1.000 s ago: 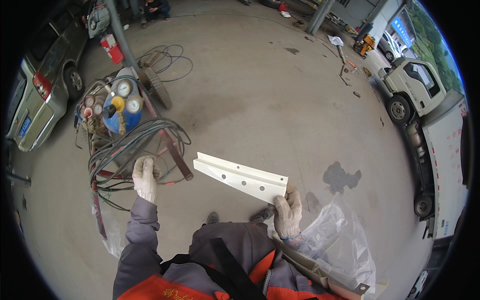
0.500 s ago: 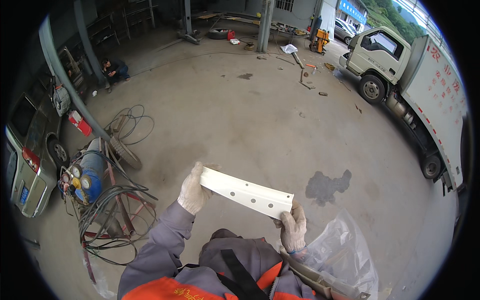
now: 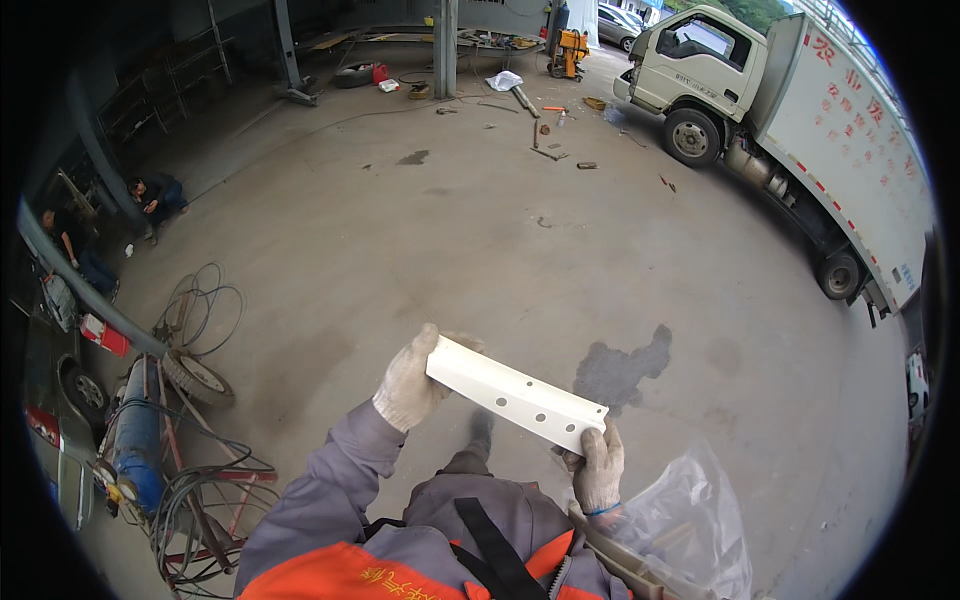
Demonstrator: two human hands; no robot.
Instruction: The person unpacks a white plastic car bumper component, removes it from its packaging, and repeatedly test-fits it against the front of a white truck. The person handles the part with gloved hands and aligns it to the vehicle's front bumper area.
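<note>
A long cream-white metal bracket (image 3: pixel 515 392) with several round holes stretches between my two gloved hands, in front of my body. My left hand (image 3: pixel 408 385), in a pale work glove, is closed round its left end. At the lower right end my right hand (image 3: pixel 599 466), gloved too, pinches the piece between thumb and fingers. By my right forearm hangs a clear plastic bag (image 3: pixel 690 515), next to a beige part (image 3: pixel 620 560) at my side that is partly hidden. One leg of mine shows below the bracket, with the foot forward.
To the left stand a blue gas cylinder (image 3: pixel 138 440) on a red cart, coiled hoses (image 3: pixel 190 470) and a loose wheel (image 3: pixel 198 378). A white box truck (image 3: pixel 690 75) is parked at right. Two people crouch far left near a post (image 3: pixel 110 295). Scraps (image 3: pixel 540 140) lie ahead.
My view has turned rightward, so the surroundings slide left and a second crouching person comes into sight. The bracket stays in both hands; one foot has come forward.
</note>
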